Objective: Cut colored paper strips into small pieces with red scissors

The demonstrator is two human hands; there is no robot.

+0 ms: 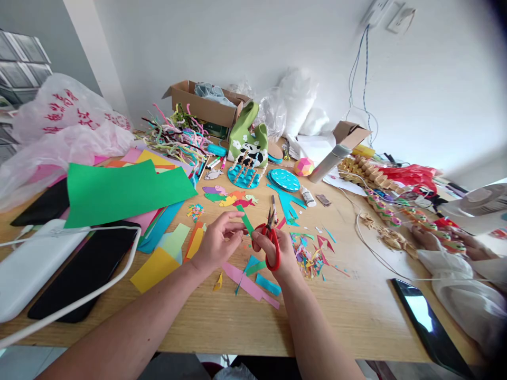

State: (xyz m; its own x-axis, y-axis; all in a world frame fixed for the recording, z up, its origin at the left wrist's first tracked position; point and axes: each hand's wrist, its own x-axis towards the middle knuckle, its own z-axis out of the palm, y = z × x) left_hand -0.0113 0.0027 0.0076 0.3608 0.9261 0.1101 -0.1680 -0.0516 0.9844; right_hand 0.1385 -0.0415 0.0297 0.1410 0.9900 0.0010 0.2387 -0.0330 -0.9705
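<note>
My left hand point(216, 243) pinches the lower end of a narrow green paper strip point(245, 219) above the wooden table point(356, 311). My right hand point(277, 253) grips red-handled scissors point(271, 237), blades pointing up and away beside the strip. Pink and blue paper offcuts point(253, 277) lie on the table just under both hands. Small coloured paper fish point(227, 196) lie beyond the strip.
A large green sheet point(119, 190) tops a paper stack at left, beside black sheets and a white device. Pipe cleaners point(178, 134), a cardboard box point(206, 105) and a cow craft stand behind. Another person's hands point(443, 240) work at right, near a phone point(428, 322).
</note>
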